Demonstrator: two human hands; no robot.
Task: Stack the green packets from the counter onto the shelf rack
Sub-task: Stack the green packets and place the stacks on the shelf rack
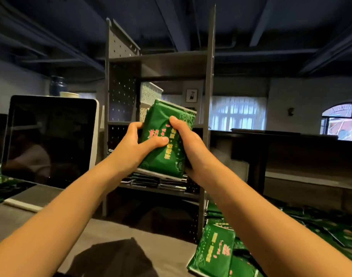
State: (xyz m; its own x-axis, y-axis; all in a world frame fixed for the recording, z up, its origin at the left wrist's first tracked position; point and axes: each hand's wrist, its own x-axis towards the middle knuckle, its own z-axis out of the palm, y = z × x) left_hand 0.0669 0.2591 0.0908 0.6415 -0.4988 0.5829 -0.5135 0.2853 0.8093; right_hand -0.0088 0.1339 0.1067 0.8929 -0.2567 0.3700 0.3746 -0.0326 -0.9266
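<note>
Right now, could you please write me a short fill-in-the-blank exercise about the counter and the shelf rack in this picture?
1. The bundle of green packets is gripped by ____ hands.
2. The dark screen stands to the ____ of the shelf rack.
3. The perforated basket on the rack is ____ in colour.
Missing words: both; left; white.

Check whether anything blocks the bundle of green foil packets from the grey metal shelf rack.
Nothing visible does. The left hand and right hand hold the bundle of green foil packets directly before the grey metal shelf rack, above the stacked packets on it.
</note>
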